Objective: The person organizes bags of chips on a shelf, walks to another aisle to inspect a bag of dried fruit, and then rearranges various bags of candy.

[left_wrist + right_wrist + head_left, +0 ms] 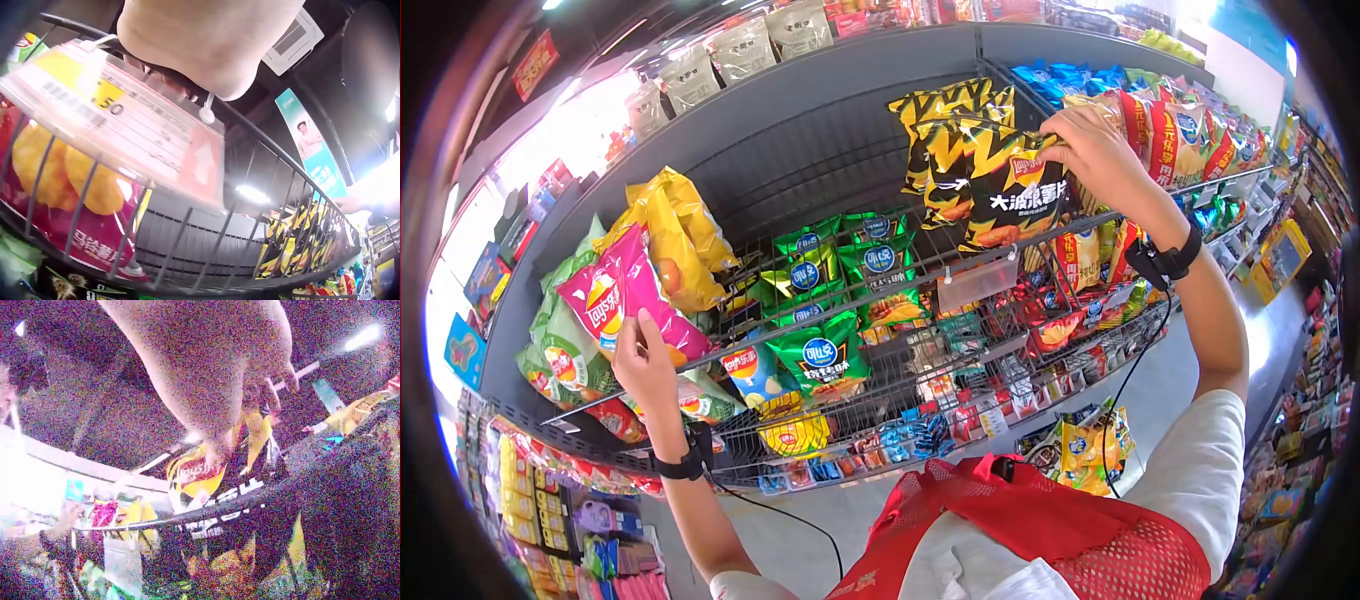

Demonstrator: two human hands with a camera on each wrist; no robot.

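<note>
At the right of the wire shelf, my right hand (pixel 1090 155) pinches the top corner of a black and yellow Lay's chip bag (pixel 1018 205), thumb on its front. This bag stands upright before several matching bags (pixel 920 120). The right wrist view is grainy, but the hand (pixel 212 381) shows at the top of the black bag (pixel 237 519). My left hand (pixel 645 365) is at the front rail on the left, its fingers against a pink Lay's bag (pixel 625 285). In the left wrist view, a price tag (pixel 119 119) partly covers the left fingers.
Yellow chip bags (pixel 675 235) lean behind the pink one, with green bags (pixel 565 345) at the far left. Lower shelves hold green snack bags (pixel 820 355). A front rail (pixel 850 305) runs along the rack. Red and tan bags (pixel 1175 135) fill the right section. Cables hang from both wrists.
</note>
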